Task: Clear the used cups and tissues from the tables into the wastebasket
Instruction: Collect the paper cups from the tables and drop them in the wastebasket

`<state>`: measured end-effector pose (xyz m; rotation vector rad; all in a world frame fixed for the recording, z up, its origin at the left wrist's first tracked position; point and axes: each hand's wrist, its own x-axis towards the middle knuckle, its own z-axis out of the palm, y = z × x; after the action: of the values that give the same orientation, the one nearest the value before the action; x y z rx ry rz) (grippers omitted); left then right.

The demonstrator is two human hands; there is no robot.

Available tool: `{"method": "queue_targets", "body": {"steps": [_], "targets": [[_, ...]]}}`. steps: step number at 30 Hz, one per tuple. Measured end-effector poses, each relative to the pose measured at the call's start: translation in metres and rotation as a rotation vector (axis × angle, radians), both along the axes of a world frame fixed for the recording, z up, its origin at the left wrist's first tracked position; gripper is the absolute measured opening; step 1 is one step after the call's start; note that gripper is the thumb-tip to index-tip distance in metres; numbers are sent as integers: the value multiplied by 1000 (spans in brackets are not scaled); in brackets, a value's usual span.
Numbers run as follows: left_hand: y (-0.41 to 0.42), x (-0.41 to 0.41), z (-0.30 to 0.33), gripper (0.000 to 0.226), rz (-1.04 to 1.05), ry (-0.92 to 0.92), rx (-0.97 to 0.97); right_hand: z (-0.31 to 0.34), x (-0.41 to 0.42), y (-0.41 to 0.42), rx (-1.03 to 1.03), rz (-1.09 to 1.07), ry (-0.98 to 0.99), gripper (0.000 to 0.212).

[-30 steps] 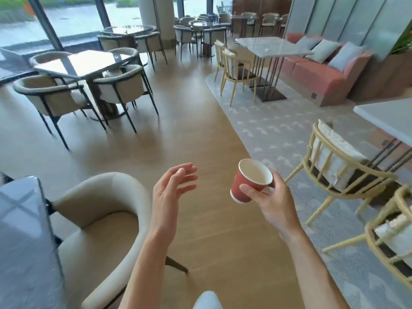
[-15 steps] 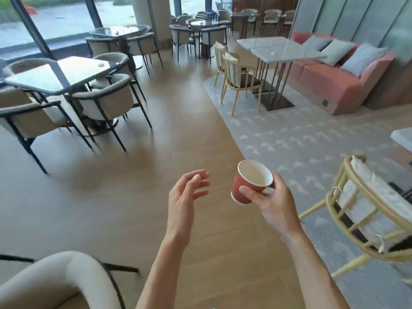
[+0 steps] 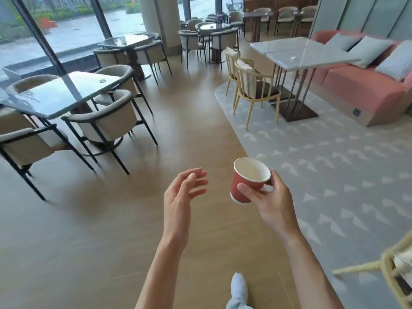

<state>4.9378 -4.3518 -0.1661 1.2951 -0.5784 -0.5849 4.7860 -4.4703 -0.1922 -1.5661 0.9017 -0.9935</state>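
Cup [image 3: 248,179] of red paper with a pale inside, held in the air over the wooden floor [image 3: 111,230], tilted so that its mouth faces up and toward the camera; it appears empty. Right hand [image 3: 268,201] grasps the cup from the side, thumb across the red wall and fingers curled behind it. Left hand [image 3: 184,192] holds nothing: fingers relaxed and slightly bent, palm turned toward the cup, apart from it. Both forearms are bare. At the bottom edge, between the arms, the toe of a light shoe [image 3: 239,291] shows. To the left stands a dark glass-topped table [image 3: 60,94] ringed by beige armchairs with black legs; a small pale item [image 3: 102,80] lies on its top, too small to identify. To the right, on a grey patterned rug [image 3: 323,157], a white marble table [image 3: 307,54] stands with yellow wooden chairs [image 3: 252,85] on its near side and a pink sofa [image 3: 365,85] with grey cushions behind; a small white scrap [image 3: 293,57] lies on the marble top. More tables and chairs fill the back of the room beside large windows [image 3: 73,25]. Part of another yellow chair [image 3: 394,270] shows at the lower right corner.
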Motion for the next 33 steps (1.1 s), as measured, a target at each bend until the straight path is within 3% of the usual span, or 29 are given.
{"method": "queue_targets", "body": {"steps": [9, 17, 21, 28, 33], "targets": [[-182, 139, 49, 33, 127, -19, -51, 47, 146, -201, -27, 132, -27, 66], [-318, 250, 11, 35, 135, 35, -37, 25, 261, -331, -26, 154, 17, 57], [-397, 333, -5, 34, 134, 76, -46, 8, 338, -407, -2, 130, 67, 69], [-533, 498, 28, 33, 126, 16, -78, 38, 488, -543, -22, 66, 67, 73], [-609, 573, 30, 32, 99, -6, -40, 39, 569, -619, 7, 76, 60, 69]]}}
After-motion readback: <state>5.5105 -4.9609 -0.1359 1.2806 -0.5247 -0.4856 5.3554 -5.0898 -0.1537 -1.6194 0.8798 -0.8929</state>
